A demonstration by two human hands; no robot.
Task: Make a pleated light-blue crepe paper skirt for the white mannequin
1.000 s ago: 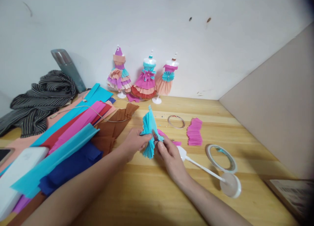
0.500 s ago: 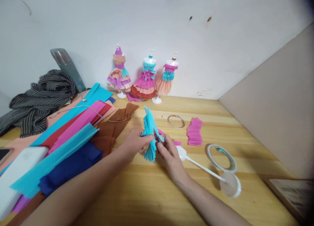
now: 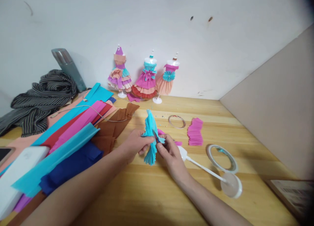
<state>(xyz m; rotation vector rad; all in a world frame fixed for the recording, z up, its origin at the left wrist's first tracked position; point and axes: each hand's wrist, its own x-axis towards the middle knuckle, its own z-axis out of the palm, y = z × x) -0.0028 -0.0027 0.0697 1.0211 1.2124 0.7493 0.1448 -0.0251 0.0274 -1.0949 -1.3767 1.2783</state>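
My left hand (image 3: 133, 144) pinches the middle of a pleated turquoise paper fan (image 3: 150, 134) held upright over the wooden table (image 3: 152, 193). My right hand (image 3: 170, 154) pinches the same fan from the right, fingers closed at its centre. A bit of pink paper (image 3: 160, 132) shows behind the fan. A white mannequin stand (image 3: 208, 172) lies on its side just right of my right hand, its round base (image 3: 232, 185) toward the right.
Three paper-dressed mini mannequins (image 3: 147, 78) stand at the wall. Sheets of coloured crepe paper (image 3: 71, 134) lie at the left, with a striped cloth (image 3: 39, 101) and a white box (image 3: 17, 173). A pleated pink piece (image 3: 195, 131) and two tape rolls (image 3: 222, 157) lie at the right.
The fan has tilted and sunk slightly toward the table; both hands keep their pinch at its middle with small finger shifts.
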